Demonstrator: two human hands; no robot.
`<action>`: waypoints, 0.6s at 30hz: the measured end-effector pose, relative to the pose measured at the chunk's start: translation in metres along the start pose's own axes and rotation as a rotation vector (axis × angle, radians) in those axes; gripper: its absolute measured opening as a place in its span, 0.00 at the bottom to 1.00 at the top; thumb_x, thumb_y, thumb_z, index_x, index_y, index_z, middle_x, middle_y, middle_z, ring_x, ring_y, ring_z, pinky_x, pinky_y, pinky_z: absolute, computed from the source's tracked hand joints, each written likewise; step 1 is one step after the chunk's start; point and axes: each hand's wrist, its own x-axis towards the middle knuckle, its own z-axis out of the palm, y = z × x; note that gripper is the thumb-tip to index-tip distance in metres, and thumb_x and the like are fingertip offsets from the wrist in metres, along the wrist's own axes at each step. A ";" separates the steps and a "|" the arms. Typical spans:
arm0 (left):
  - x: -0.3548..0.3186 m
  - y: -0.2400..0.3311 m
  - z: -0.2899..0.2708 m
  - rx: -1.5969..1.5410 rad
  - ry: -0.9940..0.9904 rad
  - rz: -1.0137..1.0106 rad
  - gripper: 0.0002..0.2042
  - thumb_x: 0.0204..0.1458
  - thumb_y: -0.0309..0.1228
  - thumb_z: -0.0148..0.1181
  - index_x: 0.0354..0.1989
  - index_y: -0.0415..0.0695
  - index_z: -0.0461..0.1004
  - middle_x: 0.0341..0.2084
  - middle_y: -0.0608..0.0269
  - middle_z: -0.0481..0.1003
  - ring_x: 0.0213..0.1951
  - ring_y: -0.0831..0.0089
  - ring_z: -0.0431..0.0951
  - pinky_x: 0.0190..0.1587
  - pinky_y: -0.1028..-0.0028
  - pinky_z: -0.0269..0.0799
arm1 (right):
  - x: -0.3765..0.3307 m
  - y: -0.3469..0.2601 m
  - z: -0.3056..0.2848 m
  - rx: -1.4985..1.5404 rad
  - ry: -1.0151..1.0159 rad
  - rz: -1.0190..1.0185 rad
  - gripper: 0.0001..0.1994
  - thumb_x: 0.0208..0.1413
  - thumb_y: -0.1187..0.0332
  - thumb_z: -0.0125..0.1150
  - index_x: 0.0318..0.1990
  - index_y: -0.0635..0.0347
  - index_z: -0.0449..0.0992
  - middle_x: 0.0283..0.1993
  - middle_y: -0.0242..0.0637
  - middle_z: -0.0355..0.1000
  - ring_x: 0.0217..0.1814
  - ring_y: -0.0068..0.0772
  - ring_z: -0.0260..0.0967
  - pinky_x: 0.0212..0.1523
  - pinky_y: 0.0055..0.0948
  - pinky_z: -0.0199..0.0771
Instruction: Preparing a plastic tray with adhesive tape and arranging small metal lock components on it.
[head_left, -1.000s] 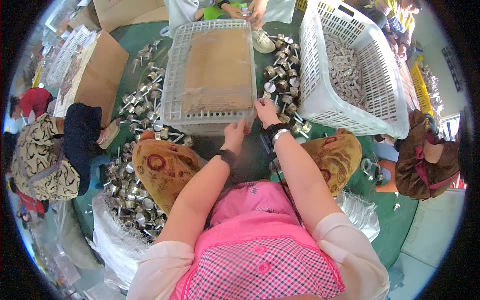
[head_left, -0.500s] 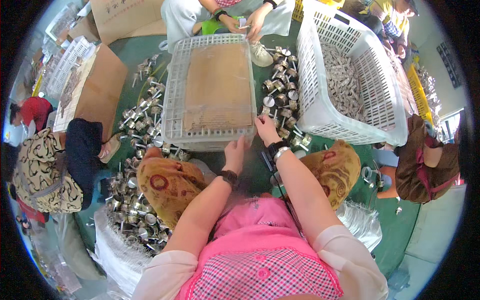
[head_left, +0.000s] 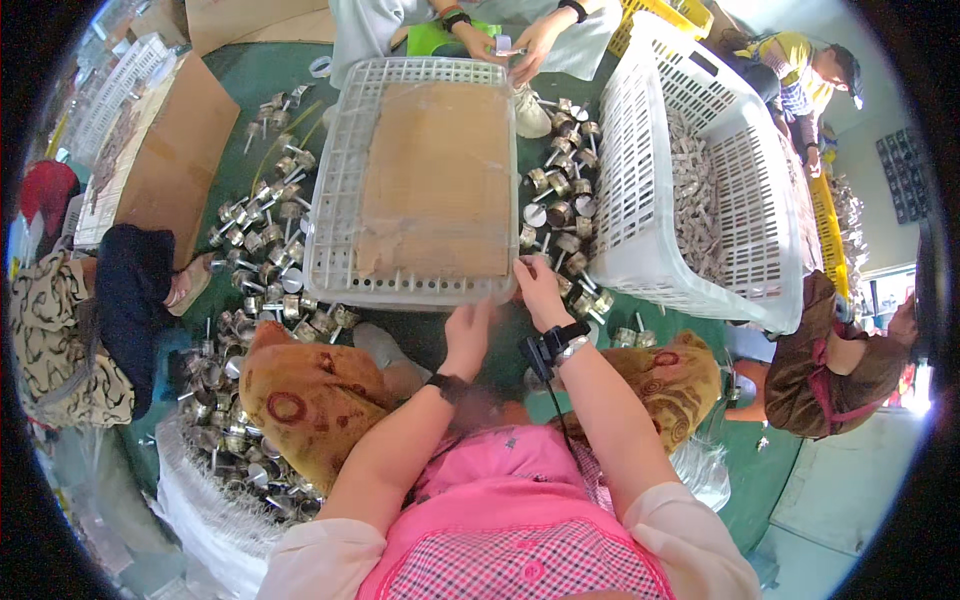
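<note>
In front of me stands an upturned clear plastic crate (head_left: 335,215) with a brown cardboard sheet (head_left: 435,185) lying on its top. At the crate's near right corner is my right hand (head_left: 541,292), its thumb and fingers drawn together in a pinch. Anything between those fingertips is too small to make out. My left hand (head_left: 468,338) is just below the crate's near edge, left of the right hand. Motion smears its fingers, so their grip is not readable.
Piles of metal parts with rods (head_left: 250,235) lie left of the crate, and more metal parts (head_left: 560,180) lie right of it. A white basket (head_left: 625,190) holds small pale pieces. Across sits a co-worker, whose hands (head_left: 530,45) hold a small object. A cardboard box (head_left: 180,155) stands left.
The view has shifted slightly, so the crate and basket sit differently in the picture. My hands stay near the crate's near right corner; the left hand's fingers are now blurred.
</note>
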 end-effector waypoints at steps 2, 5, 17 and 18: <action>0.002 0.002 -0.002 0.014 -0.008 -0.010 0.16 0.54 0.38 0.53 0.22 0.38 0.71 0.20 0.65 0.74 0.25 0.81 0.68 0.30 0.78 0.64 | 0.014 -0.002 -0.004 0.027 0.011 -0.022 0.16 0.54 0.64 0.54 0.46 0.65 0.67 0.38 0.37 0.68 0.35 0.25 0.64 0.31 0.22 0.65; -0.001 0.002 -0.003 -0.085 -0.034 -0.032 0.16 0.54 0.38 0.53 0.21 0.38 0.72 0.20 0.65 0.74 0.25 0.81 0.68 0.31 0.78 0.64 | 0.048 -0.038 -0.007 -0.369 0.328 -0.438 0.20 0.51 0.66 0.55 0.51 0.64 0.65 0.44 0.43 0.66 0.43 0.34 0.64 0.38 0.30 0.66; -0.002 0.002 -0.006 -0.115 -0.120 -0.051 0.17 0.55 0.39 0.51 0.22 0.37 0.70 0.20 0.64 0.73 0.26 0.80 0.68 0.33 0.78 0.63 | 0.016 -0.070 0.023 -0.773 0.230 -0.756 0.26 0.47 0.65 0.55 0.55 0.60 0.61 0.49 0.47 0.65 0.51 0.50 0.59 0.50 0.44 0.60; -0.002 0.006 -0.004 -0.066 -0.109 -0.047 0.16 0.55 0.38 0.51 0.22 0.37 0.70 0.20 0.64 0.73 0.26 0.80 0.68 0.33 0.78 0.63 | 0.014 -0.050 0.015 -0.770 0.238 -0.755 0.26 0.47 0.65 0.55 0.55 0.60 0.61 0.49 0.47 0.65 0.51 0.50 0.59 0.50 0.44 0.60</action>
